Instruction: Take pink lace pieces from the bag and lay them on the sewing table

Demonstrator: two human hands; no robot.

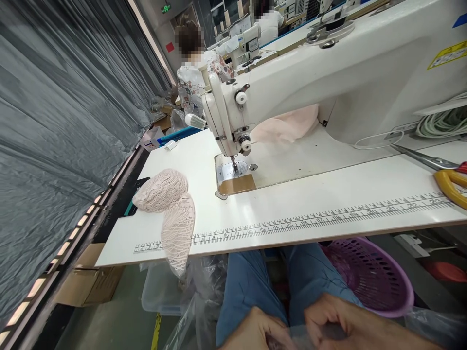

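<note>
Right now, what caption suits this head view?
Seated at a sewing machine, both hands handle clear plastic; pink lace waits.

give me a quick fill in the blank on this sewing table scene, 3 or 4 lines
1. The pink lace fabric hangs over the table's ______ edge.
2. Both hands, left and right, are down in the person's ______, below the table.
3. The basket under the table is ______ in colour.
4. A ______ scale is printed along the table's near edge.

Missing words: front (near); lap; purple; ruler (measuring)
</note>
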